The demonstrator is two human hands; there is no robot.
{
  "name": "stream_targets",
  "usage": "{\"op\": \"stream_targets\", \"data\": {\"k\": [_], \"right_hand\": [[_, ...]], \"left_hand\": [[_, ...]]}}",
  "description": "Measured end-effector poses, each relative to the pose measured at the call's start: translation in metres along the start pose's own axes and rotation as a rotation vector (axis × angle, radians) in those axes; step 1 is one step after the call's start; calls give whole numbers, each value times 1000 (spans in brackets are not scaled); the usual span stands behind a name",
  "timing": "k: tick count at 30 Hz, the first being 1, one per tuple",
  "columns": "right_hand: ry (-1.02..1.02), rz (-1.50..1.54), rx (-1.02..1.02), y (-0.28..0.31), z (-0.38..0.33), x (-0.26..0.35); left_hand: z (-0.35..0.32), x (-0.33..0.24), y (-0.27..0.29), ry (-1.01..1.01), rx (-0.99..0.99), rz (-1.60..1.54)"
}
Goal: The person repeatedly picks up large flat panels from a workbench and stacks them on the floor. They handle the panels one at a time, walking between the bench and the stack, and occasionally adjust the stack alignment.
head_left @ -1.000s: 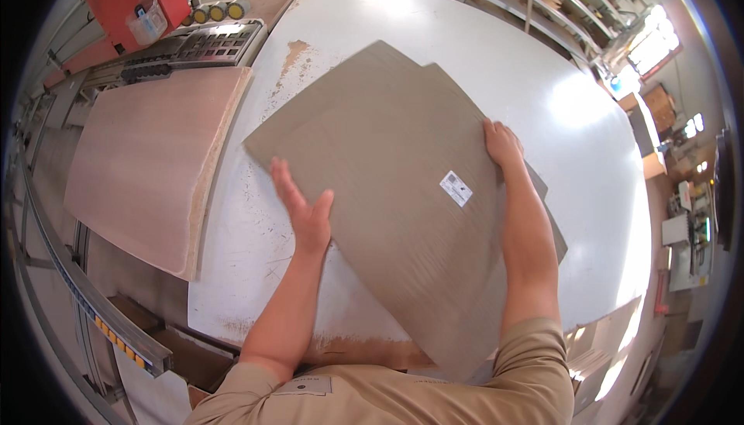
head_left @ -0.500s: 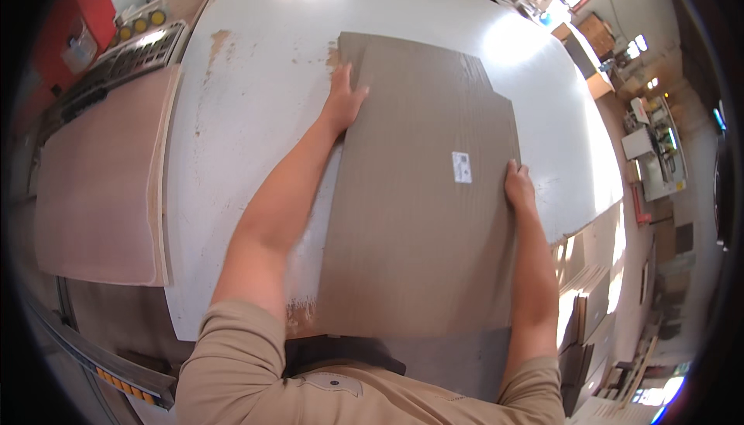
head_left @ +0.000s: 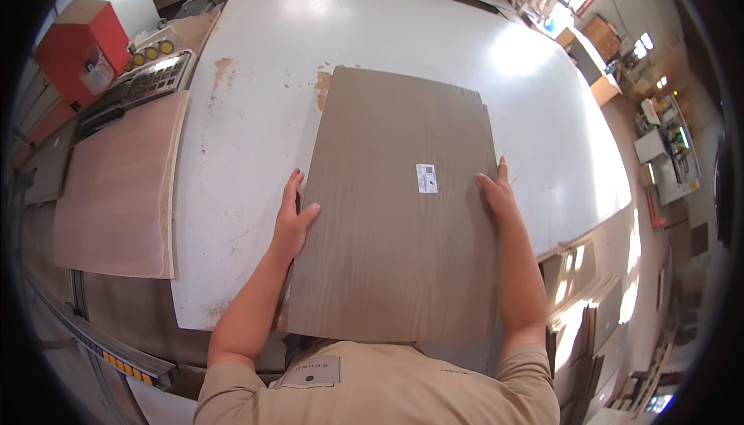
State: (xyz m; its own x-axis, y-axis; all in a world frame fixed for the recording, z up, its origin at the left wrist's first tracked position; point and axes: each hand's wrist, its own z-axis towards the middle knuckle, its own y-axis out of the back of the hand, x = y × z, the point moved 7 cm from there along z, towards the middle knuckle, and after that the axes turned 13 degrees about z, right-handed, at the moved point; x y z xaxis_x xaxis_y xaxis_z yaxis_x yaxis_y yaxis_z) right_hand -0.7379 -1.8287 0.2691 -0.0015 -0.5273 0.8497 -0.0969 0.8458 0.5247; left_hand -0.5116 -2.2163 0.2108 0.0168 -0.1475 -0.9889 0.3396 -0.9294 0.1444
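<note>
A stack of brown wood-grain panels (head_left: pixel 387 262) lies on the white tabletop close to my body, its outlines almost lined up. On the top panel is a small white label (head_left: pixel 427 178). My left hand (head_left: pixel 293 220) rests along the stack's left edge, fingers stretched out and thumb apart at the rim. Against the right edge is my right hand (head_left: pixel 498 192), its fingers pointing away from me and the thumb at the panel's top. Neither hand is wrapped around the panels. How many panels there are is hidden.
The white tabletop (head_left: pixel 256 115) has worn brown patches. At the left are a pinkish board (head_left: pixel 116 192), a control panel with buttons (head_left: pixel 151 84) and a red box (head_left: pixel 81 45). More panels (head_left: pixel 581 316) stand at lower right. A metal rail (head_left: pixel 101 340) runs at lower left.
Both hands have come nearer my body along the panel edges. The panels, which were offset from each other with a step at the far right corner, now lie nearly flush and shifted left.
</note>
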Motion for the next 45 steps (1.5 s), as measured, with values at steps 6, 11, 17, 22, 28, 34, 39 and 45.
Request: {"op": "stream_targets", "data": {"k": [6,11,17,22,28,34,39,45], "right_hand": [[-174,-105,-32,-2,52,-11],[27,102,131,10,59,-37],[45,395,125,21,115,-93],[145,293,165,48,177,-112],[156,-271,-27,71,188,-87],[420,-353,-253,53,120,-27],[604,264,-31,-15,57,64],[425,384,447,-235,4,177]], "left_hand": [[38,-3,-17,41,62,-122],[31,7,-25,18,28,366],[38,10,-53,-13,32,160],[58,-10,-89,-15,87,290],[84,-19,-97,-14,149,402],[50,4,79,-12,-182,736],[-16,-10,374,196,-935,1255],[-26,26,410,294,-720,1421]]}}
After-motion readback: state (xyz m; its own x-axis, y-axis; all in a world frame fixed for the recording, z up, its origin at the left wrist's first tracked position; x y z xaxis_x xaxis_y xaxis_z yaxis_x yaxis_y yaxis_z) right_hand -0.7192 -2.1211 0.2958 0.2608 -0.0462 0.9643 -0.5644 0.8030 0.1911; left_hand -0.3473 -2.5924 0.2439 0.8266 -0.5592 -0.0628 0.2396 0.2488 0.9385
